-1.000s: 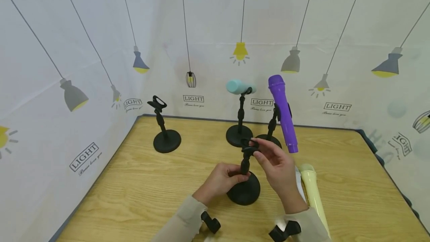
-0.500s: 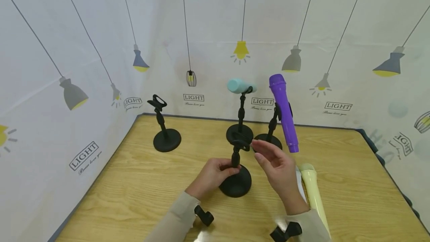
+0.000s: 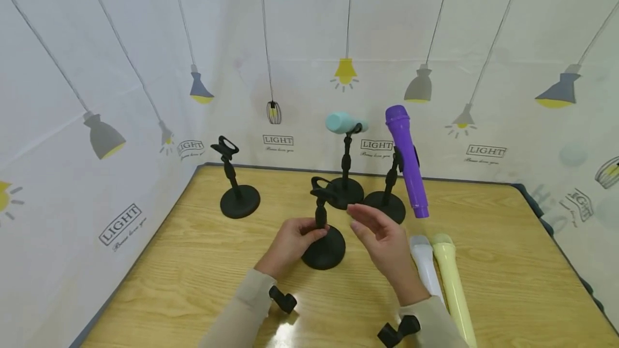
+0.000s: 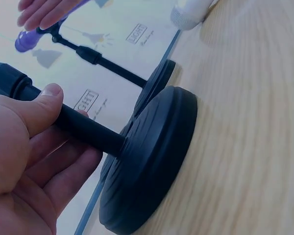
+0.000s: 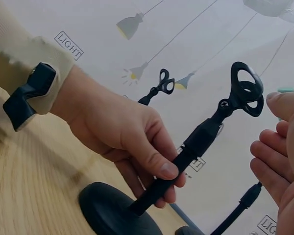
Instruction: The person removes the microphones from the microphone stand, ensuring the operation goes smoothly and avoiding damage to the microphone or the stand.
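Note:
My left hand [image 3: 289,245] grips the pole of a black microphone stand [image 3: 325,254], thumb on one side and fingers curled behind it, as the left wrist view shows. The clip [image 5: 246,90] atop this stand holds no microphone. To the right of the stand, my right hand [image 3: 384,248] is apart from it, fingers loosely extended and holding nothing. A white microphone [image 3: 424,262] and a pale yellow microphone [image 3: 453,283] lie side by side on the table, close to my right wrist.
Behind stand two more black stands, one bearing a light blue microphone [image 3: 342,123], the other a tilted purple microphone [image 3: 408,162]. Another stand [image 3: 240,201] with a bare clip is at the back left. Printed fabric walls [image 3: 300,26] enclose the wooden table [image 3: 188,283].
My left hand has moved the stand leftward and slightly away. My right hand has let go of its clip and shifted a little left, uncovering more of the white microphone.

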Demonstrator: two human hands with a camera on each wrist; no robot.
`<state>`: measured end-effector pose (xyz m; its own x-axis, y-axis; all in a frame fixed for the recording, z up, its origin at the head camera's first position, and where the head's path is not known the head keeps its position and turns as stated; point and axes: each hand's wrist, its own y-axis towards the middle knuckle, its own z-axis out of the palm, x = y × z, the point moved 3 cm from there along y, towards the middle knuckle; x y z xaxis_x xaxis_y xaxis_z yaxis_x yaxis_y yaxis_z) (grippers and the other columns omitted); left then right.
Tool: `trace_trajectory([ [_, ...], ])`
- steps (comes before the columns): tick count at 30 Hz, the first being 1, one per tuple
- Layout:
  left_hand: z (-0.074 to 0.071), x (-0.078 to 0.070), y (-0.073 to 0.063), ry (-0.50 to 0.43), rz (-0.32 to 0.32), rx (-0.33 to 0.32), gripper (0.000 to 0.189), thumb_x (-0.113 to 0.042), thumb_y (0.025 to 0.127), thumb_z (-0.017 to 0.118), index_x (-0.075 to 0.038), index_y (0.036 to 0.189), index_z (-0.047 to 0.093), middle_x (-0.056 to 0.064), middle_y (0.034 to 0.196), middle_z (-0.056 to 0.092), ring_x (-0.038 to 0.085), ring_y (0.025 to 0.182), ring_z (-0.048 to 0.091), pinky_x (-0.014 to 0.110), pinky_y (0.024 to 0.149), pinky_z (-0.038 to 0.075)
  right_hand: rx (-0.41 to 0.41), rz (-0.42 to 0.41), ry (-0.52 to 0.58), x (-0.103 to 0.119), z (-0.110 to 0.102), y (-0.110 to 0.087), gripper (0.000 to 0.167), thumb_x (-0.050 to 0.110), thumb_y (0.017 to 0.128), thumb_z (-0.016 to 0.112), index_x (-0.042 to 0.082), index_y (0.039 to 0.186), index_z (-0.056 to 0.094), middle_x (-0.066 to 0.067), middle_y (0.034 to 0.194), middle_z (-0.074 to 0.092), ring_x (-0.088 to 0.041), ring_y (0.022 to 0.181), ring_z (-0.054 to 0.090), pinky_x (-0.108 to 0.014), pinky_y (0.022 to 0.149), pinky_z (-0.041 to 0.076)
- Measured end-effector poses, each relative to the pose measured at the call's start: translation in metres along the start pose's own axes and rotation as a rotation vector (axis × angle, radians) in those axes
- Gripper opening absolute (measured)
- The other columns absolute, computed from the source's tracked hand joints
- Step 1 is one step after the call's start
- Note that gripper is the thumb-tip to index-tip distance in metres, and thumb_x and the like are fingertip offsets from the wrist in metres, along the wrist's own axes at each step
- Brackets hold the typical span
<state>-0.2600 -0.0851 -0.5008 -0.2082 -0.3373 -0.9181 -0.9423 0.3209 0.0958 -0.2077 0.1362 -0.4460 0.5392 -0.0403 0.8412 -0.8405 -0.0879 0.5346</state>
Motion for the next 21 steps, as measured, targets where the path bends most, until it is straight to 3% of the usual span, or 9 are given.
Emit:
trace_trajectory([
  [4, -0.009, 0.004, 0.003, 0.026, 0.001, -0.041, 0.026, -0.027, 0.104, 0.074, -0.011, 0.123, 0.082, 0.002, 0.121, 0.082, 0.024, 0.122, 0.075, 0.046, 0.107, 0.06, 0.044, 0.064, -0.02, -0.008, 0.015, 0.001, 0.032, -0.001, 0.102, 0.072, -0.002, 0.134, 0.069, -0.025, 0.134, 0.073, -0.006, 0.123, 0.072, -0.019, 0.103, 0.057],
  [8, -0.016, 0.01, 0.006, 0.056, -0.031, -0.077, 0.028, -0.028, 0.105, 0.073, -0.011, 0.125, 0.081, 0.003, 0.122, 0.082, 0.025, 0.123, 0.075, 0.048, 0.108, 0.06, 0.085, 0.118, -0.048, -0.019, 0.027, -0.001, 0.033, 0.004, 0.102, 0.074, 0.001, 0.135, 0.07, -0.019, 0.136, 0.074, -0.022, 0.127, 0.073, -0.021, 0.104, 0.057],
  [12, -0.023, 0.013, 0.01, 0.074, -0.046, -0.107, 0.028, -0.028, 0.106, 0.072, -0.01, 0.126, 0.081, 0.004, 0.122, 0.082, 0.025, 0.121, 0.076, 0.05, 0.107, 0.06, 0.113, 0.133, -0.073, -0.027, 0.036, -0.004, 0.034, 0.008, 0.102, 0.075, 0.002, 0.135, 0.071, -0.017, 0.137, 0.075, -0.036, 0.129, 0.071, -0.035, 0.107, 0.06],
  [16, -0.032, 0.016, 0.015, 0.087, -0.043, -0.14, 0.028, -0.027, 0.107, 0.071, -0.008, 0.126, 0.08, 0.006, 0.123, 0.082, 0.027, 0.121, 0.076, 0.051, 0.107, 0.06, 0.129, 0.124, -0.09, -0.031, 0.044, -0.004, 0.034, 0.009, 0.102, 0.075, 0.002, 0.135, 0.071, -0.016, 0.136, 0.075, -0.038, 0.127, 0.072, -0.051, 0.108, 0.058],
  [21, -0.049, 0.02, 0.021, 0.087, -0.073, -0.206, 0.029, -0.026, 0.107, 0.071, -0.007, 0.127, 0.08, 0.008, 0.126, 0.081, 0.029, 0.125, 0.074, 0.051, 0.108, 0.059, 0.158, 0.143, -0.111, -0.034, 0.054, -0.002, 0.033, 0.013, 0.103, 0.075, 0.005, 0.135, 0.072, -0.014, 0.136, 0.075, -0.035, 0.127, 0.072, -0.053, 0.109, 0.057],
])
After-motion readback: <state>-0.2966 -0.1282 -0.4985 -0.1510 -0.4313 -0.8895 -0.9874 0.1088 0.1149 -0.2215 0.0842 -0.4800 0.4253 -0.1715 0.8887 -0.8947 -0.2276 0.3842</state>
